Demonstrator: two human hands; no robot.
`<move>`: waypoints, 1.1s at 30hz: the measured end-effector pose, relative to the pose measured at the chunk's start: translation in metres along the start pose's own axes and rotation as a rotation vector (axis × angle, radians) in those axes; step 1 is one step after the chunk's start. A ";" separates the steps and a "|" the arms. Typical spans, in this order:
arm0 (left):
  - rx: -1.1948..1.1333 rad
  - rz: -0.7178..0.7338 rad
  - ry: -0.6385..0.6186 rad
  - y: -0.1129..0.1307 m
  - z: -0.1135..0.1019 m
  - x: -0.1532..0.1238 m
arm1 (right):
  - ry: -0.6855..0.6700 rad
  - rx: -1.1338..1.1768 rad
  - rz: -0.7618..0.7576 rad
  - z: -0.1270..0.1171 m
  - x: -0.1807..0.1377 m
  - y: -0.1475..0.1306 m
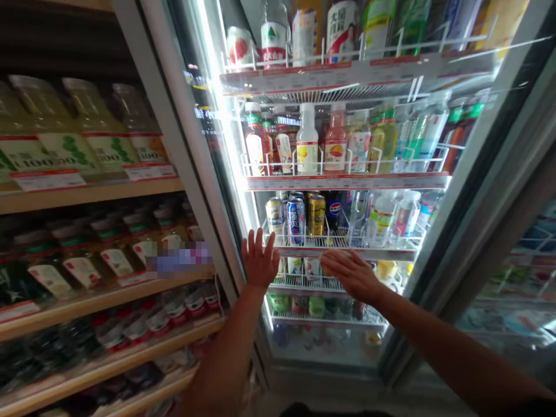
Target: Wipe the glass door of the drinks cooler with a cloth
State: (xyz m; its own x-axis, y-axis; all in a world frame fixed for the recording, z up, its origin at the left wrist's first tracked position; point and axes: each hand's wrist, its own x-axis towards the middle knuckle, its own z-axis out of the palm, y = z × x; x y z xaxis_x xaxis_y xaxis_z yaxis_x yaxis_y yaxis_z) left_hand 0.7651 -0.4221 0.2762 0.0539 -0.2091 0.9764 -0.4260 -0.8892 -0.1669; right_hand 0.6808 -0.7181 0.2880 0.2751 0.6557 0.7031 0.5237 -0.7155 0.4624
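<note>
My left hand [260,260] is raised with its fingers spread, near the left frame of a lit drinks fridge [217,197]. Nothing is in it. Opposite, my right hand [351,273] stretches out flat, fingers close together and pointing left, in front of a lower wire shelf [304,285]; it too is bare. Just above the hands stand a blue can [296,221], a gold can [317,214], a pale can [275,214] and a dark blue Pepsi bottle [334,211]. Whether either hand touches glass I cannot tell.
Wooden shelves [108,190] with rows of juice bottles [102,124] line the left side. Higher fridge shelves carry bottles such as a pink one [336,139]. A dark door frame [473,174] runs along the right. A blurred patch [179,260] covers part of the left shelving.
</note>
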 end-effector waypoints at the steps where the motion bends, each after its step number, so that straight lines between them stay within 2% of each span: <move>1: 0.012 -0.005 -0.008 -0.003 0.002 -0.007 | 0.015 0.005 0.041 0.000 0.012 -0.002; 4: 0.006 -0.006 -0.021 -0.012 0.010 -0.020 | 0.135 -0.039 0.273 -0.002 0.052 0.003; 6: -0.016 -0.006 -0.022 -0.016 0.016 -0.024 | 0.189 -0.068 0.349 0.007 0.066 -0.003; 8: -0.045 -0.017 -0.023 -0.019 0.021 -0.027 | 0.164 -0.068 0.280 0.026 0.064 -0.019; 10: -0.082 -0.046 -0.030 -0.021 0.026 -0.029 | 0.058 -0.035 0.082 0.046 0.055 -0.039; 12: -0.111 -0.072 -0.038 -0.022 0.029 -0.030 | -0.031 -0.002 -0.009 0.056 0.052 -0.049; 14: -0.123 -0.067 -0.044 -0.023 0.030 -0.030 | -0.040 0.002 0.073 0.051 0.062 -0.044; 17: -0.122 -0.049 -0.037 -0.021 0.025 -0.027 | 0.051 -0.039 0.271 0.032 0.087 -0.025; 19: -0.126 -0.070 -0.034 -0.014 0.017 -0.022 | 0.091 -0.045 0.309 0.029 0.095 -0.021; 22: -0.227 -0.079 -0.022 0.010 0.004 -0.008 | 0.067 0.025 0.263 0.040 0.092 -0.036; 25: -0.448 0.066 -0.022 0.043 -0.003 0.009 | 0.062 0.129 0.245 0.046 0.086 -0.049; 27: -0.540 0.092 -0.024 0.062 -0.004 0.015 | 0.091 0.161 0.226 0.034 0.081 -0.042; 29: -0.527 0.006 -0.019 0.076 -0.003 0.013 | 0.128 0.102 0.237 0.012 0.069 -0.023; 31: -0.464 -0.083 -0.024 0.085 0.000 0.007 | 0.157 -0.054 0.333 -0.012 0.048 0.004; 33: -0.419 -0.104 -0.006 0.089 0.003 0.008 | 0.149 -0.229 0.442 -0.027 0.020 0.032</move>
State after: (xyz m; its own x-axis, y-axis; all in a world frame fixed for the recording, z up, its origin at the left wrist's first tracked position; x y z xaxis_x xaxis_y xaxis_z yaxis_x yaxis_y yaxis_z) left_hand 0.7309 -0.5041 0.2691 0.1207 -0.1307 0.9840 -0.7476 -0.6641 0.0035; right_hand 0.6814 -0.7349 0.3315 0.3038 0.2493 0.9195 0.1888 -0.9618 0.1984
